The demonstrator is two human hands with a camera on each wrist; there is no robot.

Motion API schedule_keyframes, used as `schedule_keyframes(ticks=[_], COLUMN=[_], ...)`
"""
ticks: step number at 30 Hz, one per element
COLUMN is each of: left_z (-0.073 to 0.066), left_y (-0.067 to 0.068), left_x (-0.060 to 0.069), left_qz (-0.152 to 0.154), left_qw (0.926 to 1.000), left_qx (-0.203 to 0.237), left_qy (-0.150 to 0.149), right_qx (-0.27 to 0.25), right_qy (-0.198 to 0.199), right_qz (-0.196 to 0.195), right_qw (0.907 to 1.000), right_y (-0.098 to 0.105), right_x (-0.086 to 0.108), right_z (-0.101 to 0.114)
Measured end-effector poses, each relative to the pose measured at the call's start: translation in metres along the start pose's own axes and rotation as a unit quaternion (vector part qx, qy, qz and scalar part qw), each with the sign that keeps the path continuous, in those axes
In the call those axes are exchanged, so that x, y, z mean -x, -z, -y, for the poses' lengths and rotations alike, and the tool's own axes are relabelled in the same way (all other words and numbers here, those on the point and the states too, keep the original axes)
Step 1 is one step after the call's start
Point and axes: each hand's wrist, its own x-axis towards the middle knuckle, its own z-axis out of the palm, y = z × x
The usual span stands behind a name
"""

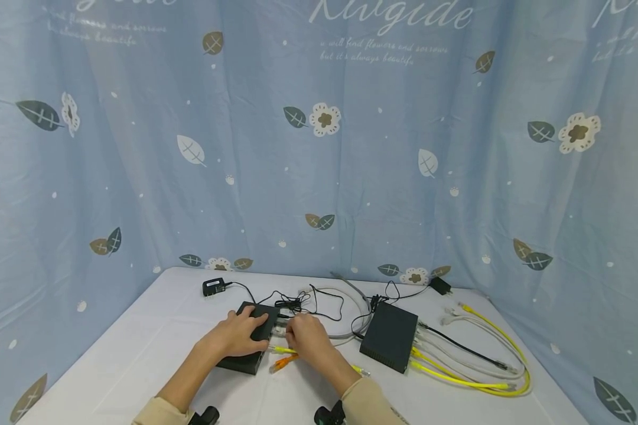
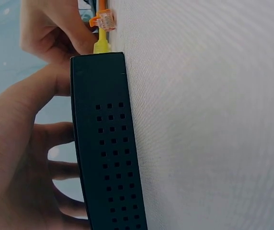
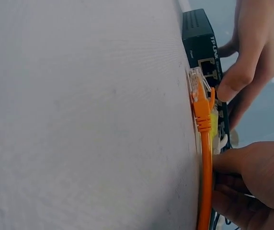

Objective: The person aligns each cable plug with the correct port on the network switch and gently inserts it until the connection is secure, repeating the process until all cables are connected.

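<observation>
A black TP-LINK network switch (image 1: 257,327) lies on the table, its ports facing right. My left hand (image 1: 236,335) rests on its top with spread fingers; in the left wrist view its fingertips (image 2: 62,132) touch the top face. Beside the ports, my right hand (image 1: 309,337) has curled fingers pinching a pale network cable, mostly hidden by the hand. A white plug (image 3: 223,142) shows just by its fingers. A yellow plug (image 2: 102,46) sits at the port side. Loose in front lies an orange cable (image 3: 205,143) with a clear connector (image 3: 194,81).
On the right stands a second black box (image 1: 390,333) with black, white and yellow cables (image 1: 478,385) plugged in. Black power adapters (image 1: 214,287) lie at the back left and back right (image 1: 440,285). Thin black cords (image 1: 292,304) tangle between the boxes. A blue curtain (image 1: 266,177) hangs behind.
</observation>
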Motion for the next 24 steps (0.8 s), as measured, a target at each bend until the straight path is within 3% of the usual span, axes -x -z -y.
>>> schedule_keyframes(ticks=[24], left_z=[0.0012], left_y=[-0.0024], left_x=[-0.0031], left_qz=[-0.004], left_qw=[1.0000], left_qx=[-0.008], left_qy=[0.003], right_qx=[-0.037], right_qy=[-0.014], right_qz=[0.016], right_qw=[0.9991], right_y=[0.0004], right_x=[-0.0020], right_z=[-0.0016])
